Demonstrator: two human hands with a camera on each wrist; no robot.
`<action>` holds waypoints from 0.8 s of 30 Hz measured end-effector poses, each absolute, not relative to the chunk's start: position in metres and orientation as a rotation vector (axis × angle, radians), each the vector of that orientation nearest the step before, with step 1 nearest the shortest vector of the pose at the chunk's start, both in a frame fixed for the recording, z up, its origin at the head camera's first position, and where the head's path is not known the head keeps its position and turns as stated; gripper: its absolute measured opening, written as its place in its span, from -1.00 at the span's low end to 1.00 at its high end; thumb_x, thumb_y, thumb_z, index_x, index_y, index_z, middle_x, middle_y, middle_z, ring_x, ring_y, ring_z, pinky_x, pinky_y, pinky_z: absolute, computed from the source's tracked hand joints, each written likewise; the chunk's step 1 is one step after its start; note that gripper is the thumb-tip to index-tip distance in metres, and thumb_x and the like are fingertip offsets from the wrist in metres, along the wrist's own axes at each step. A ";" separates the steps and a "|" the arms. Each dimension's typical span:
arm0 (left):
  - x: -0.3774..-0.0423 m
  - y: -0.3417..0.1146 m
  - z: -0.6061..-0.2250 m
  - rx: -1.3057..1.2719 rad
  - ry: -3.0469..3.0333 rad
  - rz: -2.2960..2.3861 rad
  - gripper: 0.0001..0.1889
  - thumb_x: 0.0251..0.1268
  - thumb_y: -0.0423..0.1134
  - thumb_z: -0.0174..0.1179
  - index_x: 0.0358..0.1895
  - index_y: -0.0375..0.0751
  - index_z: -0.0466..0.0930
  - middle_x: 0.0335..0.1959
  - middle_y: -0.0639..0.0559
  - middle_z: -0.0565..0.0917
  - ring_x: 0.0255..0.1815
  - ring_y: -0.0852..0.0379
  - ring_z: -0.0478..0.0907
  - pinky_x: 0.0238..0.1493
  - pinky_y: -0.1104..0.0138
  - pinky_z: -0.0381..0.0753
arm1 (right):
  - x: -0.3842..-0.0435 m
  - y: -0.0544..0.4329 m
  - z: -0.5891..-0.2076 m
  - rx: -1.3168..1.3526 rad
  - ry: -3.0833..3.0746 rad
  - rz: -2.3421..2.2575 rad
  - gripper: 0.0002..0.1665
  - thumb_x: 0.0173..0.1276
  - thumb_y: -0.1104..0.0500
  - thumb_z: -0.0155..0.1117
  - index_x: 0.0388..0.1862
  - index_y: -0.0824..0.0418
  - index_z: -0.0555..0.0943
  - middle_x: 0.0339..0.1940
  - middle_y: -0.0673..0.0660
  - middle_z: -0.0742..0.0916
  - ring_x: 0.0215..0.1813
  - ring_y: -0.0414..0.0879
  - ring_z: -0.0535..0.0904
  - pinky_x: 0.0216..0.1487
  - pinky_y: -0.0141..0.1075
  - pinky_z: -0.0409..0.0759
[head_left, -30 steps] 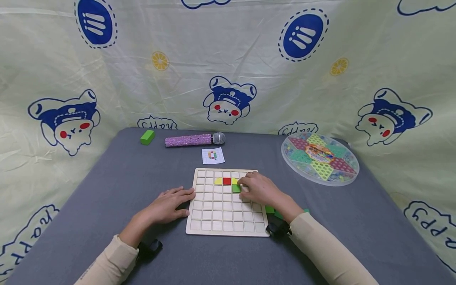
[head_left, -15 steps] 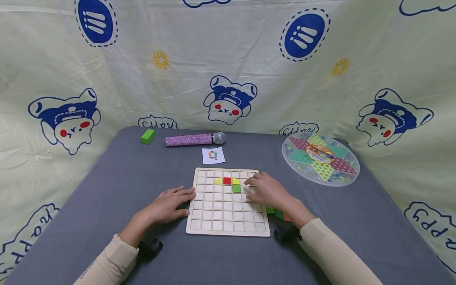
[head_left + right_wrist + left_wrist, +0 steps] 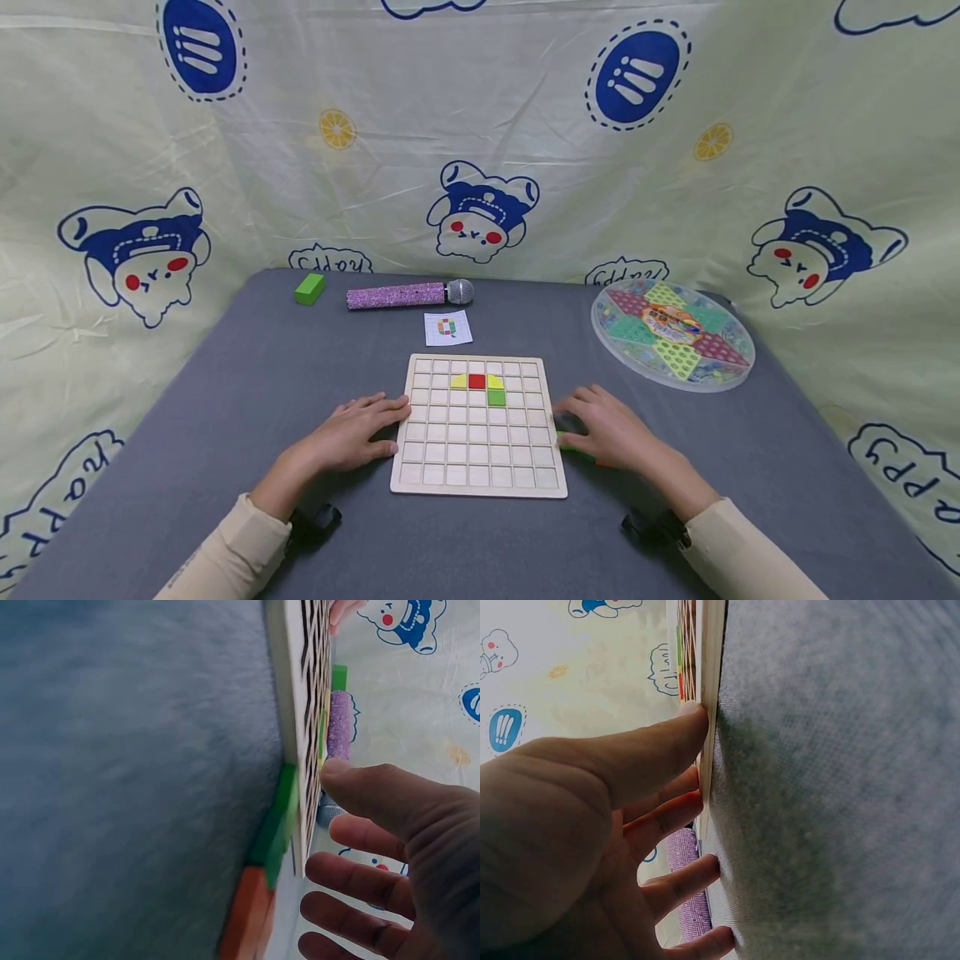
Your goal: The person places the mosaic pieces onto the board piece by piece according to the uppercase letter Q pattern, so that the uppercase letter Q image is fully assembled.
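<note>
A pale wooden grid board (image 3: 457,454) lies on the table in the head view. In its upper rows sit a red square (image 3: 477,381) between two yellow pieces (image 3: 458,381), and a green square (image 3: 496,397) under the right one. My left hand (image 3: 345,435) rests at the board's left edge, thumb and fingertips touching its side in the left wrist view. Just off the right edge, my right hand (image 3: 611,429) hovers with loosely bent fingers and nothing in them. It partly covers green blocks (image 3: 274,832) and an orange block (image 3: 244,911), which the right wrist view shows beside the board.
Behind the board lies a small card (image 3: 448,328) with a coloured grid pattern. Further back are a purple glittery microphone (image 3: 397,296) and a green block (image 3: 310,289). A round, clear-lidded game box (image 3: 675,333) stands at the back right, before a printed cloth backdrop (image 3: 555,100).
My right hand has let go of the yellow piece at the upper right of the pattern and moved right and toward me, off the board to the loose blocks. The left hand stays put.
</note>
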State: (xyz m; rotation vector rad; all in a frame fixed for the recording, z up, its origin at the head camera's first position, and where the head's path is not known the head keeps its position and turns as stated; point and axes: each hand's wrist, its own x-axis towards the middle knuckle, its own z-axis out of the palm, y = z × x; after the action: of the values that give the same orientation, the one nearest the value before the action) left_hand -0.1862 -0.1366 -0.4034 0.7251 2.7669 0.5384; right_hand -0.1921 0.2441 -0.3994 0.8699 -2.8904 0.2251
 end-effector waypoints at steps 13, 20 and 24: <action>-0.186 -0.136 -0.403 0.724 2.762 0.537 -0.41 0.32 -0.10 0.15 0.40 -0.10 0.27 0.48 0.01 0.23 0.51 -0.21 0.05 0.28 -0.34 0.04 | -0.179 0.260 -0.409 0.858 -2.890 0.190 -0.58 0.09 -0.07 0.44 -0.08 0.05 0.67 -0.19 -0.01 0.65 -0.21 -0.18 0.42 -0.24 -0.25 0.42; -0.187 -0.136 -0.403 0.717 2.757 0.538 -0.41 0.32 -0.09 0.14 0.40 -0.09 0.27 0.48 0.02 0.23 0.51 -0.20 0.04 0.30 -0.34 0.03 | -0.179 0.261 -0.410 0.855 -2.880 0.202 -0.60 0.09 -0.03 0.45 -0.10 0.06 0.67 -0.21 -0.01 0.63 -0.23 -0.19 0.40 -0.28 -0.28 0.40; -0.187 -0.136 -0.403 0.713 2.757 0.539 -0.41 0.32 -0.09 0.14 0.40 -0.08 0.27 0.48 0.02 0.22 0.51 -0.20 0.04 0.30 -0.34 0.03 | -0.179 0.261 -0.411 0.855 -2.865 0.220 -0.64 0.09 0.01 0.46 -0.13 0.07 0.68 -0.25 -0.02 0.62 -0.28 -0.22 0.34 -0.34 -0.35 0.30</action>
State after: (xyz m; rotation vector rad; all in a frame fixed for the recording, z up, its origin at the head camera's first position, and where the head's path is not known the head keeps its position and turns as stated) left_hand -0.1865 -0.1365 -0.4034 0.7130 2.7568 0.5391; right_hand -0.1787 0.2614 -0.4111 0.8551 -2.8646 0.2198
